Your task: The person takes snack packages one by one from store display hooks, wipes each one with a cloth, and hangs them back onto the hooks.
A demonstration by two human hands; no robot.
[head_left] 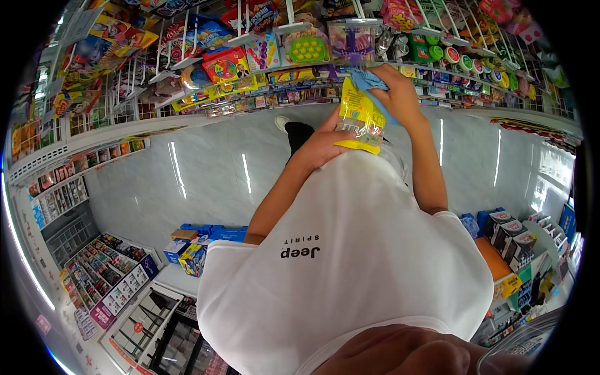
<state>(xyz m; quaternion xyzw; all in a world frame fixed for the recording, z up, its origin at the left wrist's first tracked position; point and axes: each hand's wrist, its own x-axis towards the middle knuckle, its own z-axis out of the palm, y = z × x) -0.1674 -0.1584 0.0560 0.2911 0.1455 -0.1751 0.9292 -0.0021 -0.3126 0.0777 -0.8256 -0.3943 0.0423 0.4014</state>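
Observation:
My left hand [321, 142] is closed on the lower left side of a yellow snack packet [359, 112] with a clear window near its bottom. The packet is held up in front of my white shirt, its printed face towards me. In my right hand [400, 94] is a crumpled blue cloth [367, 80], gripped in bent fingers. The cloth lies against the packet's upper right edge, and part of it hangs down behind the packet.
Ahead stands a rack of hanging sweets, with a green-and-yellow pack [307, 50] and round tubs [451, 55] on it. Grey floor [219, 156] lies below. Blue boxes [194, 250] are behind on the left, and a magazine-like display [100, 269] stands farther left.

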